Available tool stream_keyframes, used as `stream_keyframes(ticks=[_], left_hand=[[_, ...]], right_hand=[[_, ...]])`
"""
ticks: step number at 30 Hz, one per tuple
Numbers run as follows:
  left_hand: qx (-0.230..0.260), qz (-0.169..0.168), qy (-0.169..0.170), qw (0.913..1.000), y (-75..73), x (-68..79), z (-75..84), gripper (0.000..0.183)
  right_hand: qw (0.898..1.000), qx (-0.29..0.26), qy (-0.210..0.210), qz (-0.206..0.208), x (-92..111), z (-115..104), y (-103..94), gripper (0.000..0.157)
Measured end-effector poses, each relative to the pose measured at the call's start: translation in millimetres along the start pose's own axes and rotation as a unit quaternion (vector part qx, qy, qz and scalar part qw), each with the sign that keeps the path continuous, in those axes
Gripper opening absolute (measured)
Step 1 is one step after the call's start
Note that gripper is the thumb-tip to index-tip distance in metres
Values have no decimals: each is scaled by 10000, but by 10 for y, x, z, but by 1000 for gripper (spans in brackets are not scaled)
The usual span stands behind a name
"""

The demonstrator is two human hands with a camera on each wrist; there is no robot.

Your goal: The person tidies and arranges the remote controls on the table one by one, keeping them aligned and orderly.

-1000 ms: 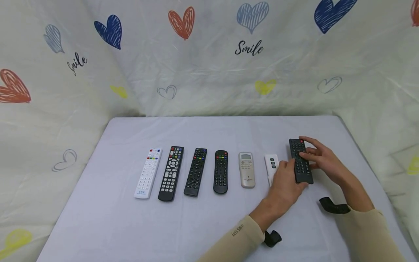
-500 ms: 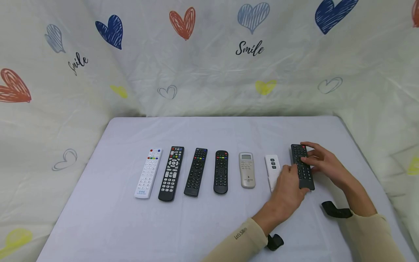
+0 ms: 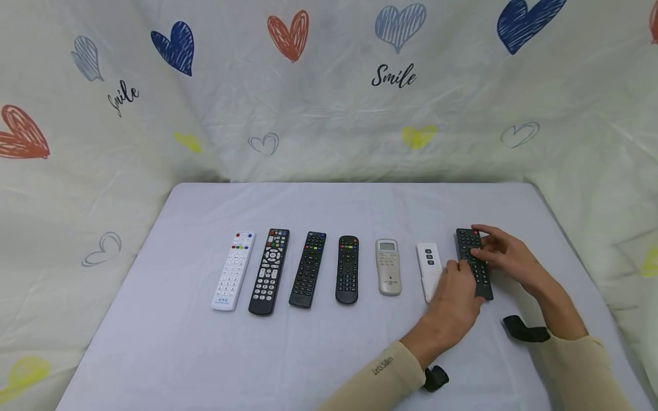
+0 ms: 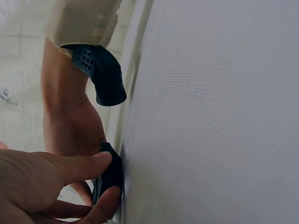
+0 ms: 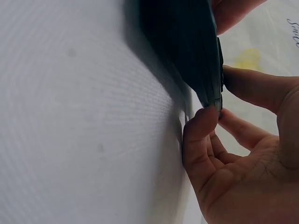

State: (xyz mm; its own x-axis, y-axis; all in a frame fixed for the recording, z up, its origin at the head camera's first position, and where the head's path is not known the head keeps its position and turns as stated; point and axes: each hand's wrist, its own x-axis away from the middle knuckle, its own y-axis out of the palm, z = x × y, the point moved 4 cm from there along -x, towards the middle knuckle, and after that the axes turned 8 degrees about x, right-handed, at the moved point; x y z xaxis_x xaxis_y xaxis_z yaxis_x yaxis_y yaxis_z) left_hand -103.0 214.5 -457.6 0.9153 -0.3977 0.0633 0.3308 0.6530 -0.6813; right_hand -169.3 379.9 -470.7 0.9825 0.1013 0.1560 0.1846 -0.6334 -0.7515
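Note:
Both hands hold a black remote control (image 3: 481, 271) at the right of the row, just over the white cloth. In the head view my left hand (image 3: 446, 308) grips its near end, thumb on the near edge and fingers along the left side. My right hand (image 3: 509, 260) pinches the far right part, thumb on the buttons and a finger at the top corner by the red button. The left wrist view shows the remote's dark end (image 4: 112, 173) between left thumb and finger. In the right wrist view its underside (image 5: 182, 42) sits close above the cloth, casting a shadow.
Left of the hands lies a slim white remote (image 3: 428, 262), its lower end partly covered by my left hand. Further left are a beige remote with a small screen (image 3: 388, 268), several black remotes (image 3: 346, 271) and a white one (image 3: 233, 271). A heart-printed curtain (image 3: 329, 103) hangs behind.
Both hands have brought the black remote nearer to me and lower toward the cloth, mostly in the first half second. The other remotes lie as before.

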Motion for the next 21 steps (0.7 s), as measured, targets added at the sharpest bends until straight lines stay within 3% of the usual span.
stream_keyframes(ticks=[21], left_hand=[[-530,-117,-289,9981,-31,-74,41,70]], right_hand=[[9997,208,120,-109,-34,21,24,72]])
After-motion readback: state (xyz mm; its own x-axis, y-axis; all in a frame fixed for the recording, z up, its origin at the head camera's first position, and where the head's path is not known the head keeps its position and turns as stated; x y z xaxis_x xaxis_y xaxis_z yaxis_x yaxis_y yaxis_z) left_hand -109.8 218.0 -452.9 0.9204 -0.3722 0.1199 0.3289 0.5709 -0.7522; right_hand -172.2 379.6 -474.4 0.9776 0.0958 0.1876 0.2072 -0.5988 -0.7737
